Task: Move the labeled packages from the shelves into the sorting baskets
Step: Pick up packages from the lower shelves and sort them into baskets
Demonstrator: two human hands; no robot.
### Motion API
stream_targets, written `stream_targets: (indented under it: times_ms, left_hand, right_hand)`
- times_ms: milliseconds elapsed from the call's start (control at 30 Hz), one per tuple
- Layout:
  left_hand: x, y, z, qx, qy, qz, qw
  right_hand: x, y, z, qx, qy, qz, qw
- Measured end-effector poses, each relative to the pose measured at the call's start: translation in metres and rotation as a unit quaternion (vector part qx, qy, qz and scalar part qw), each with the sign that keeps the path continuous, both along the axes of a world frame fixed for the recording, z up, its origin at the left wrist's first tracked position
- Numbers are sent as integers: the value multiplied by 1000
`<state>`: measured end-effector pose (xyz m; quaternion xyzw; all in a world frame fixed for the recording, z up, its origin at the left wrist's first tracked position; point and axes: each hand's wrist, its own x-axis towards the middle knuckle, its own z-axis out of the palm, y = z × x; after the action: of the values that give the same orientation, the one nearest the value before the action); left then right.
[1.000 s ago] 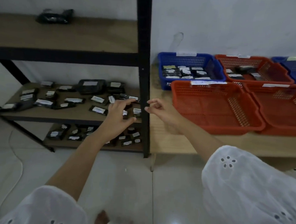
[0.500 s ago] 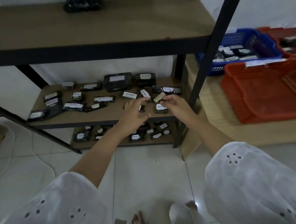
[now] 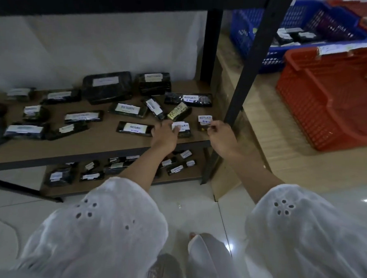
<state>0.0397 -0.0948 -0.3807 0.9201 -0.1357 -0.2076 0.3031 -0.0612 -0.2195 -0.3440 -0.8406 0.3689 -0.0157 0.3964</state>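
While both hands are down at the middle shelf [image 3: 106, 141], nothing is lifted yet. Left hand [image 3: 165, 135] lies with fingers straight on a package [image 3: 184, 129], covering part of its white label. Right hand [image 3: 219, 138], fingers curled, appears to pinch the edge of a small package [image 3: 204, 122] at the shelf's right end, beside the post [image 3: 245, 78]. All packages [image 3: 127, 110] are dark, flat and film-wrapped, each with a white handwritten label; several read RETURN. Judged progress: early. Well over a dozen remain here, more on the lower shelf [image 3: 69, 188]. Beyond, the red basket [image 3: 307, 115] shows none in its visible part; the blue basket [image 3: 241, 31] holds a few
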Motion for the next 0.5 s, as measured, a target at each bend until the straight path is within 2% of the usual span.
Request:
stream_targets:
  times_ms: [133, 233, 400, 500]
  left_hand:
    - [10, -22, -21, 89, 44, 60, 993]
    - [13, -28, -28, 92, 46, 66, 993]
    - [14, -15, -35, -55, 70, 59, 994]
    - [11, -9, -31, -133, 98, 81, 983]
  right_hand:
    - [6, -10, -28, -9, 6, 32, 999]
    - [16, -5, -40, -22, -7, 64, 998]
    - [52, -1, -45, -86, -2, 48, 995]
    - [73, -8, -43, -142, 70, 45, 986]
